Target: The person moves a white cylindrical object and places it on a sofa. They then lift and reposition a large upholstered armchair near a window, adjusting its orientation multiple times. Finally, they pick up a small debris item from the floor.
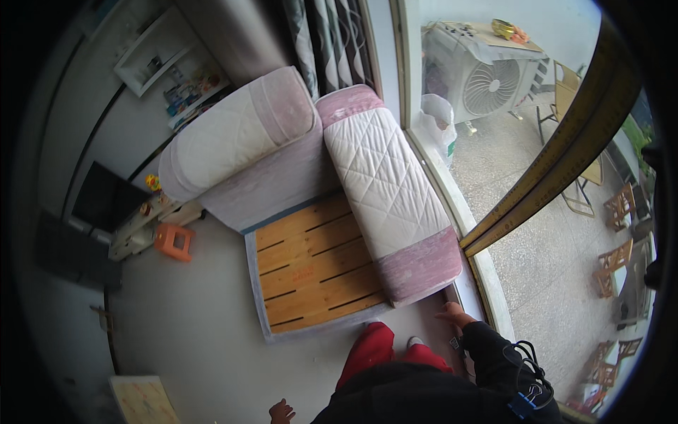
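Observation:
A sofa stands in front of me with its slatted wooden base [311, 265] bare. Along its right side lies a long cushioned section [388, 180], white quilted with worn pink ends. A similar padded section [240, 134] rises at the back left. My right hand [455, 314] hangs just beyond the near pink end, fingers stretched out and holding nothing; whether it touches the fabric I cannot tell. Low at the bottom edge, my left hand [282, 411] is away from the sofa, with fingers loosely apart and nothing visible in it.
On the left are an orange stool [174, 242], a low cabinet [134, 233] and a dark television [106, 196]. A pale board [145, 400] lies at lower left. Right of the sofa runs a window frame [480, 283]; beyond it are an air-conditioner unit [487, 81] and several chairs.

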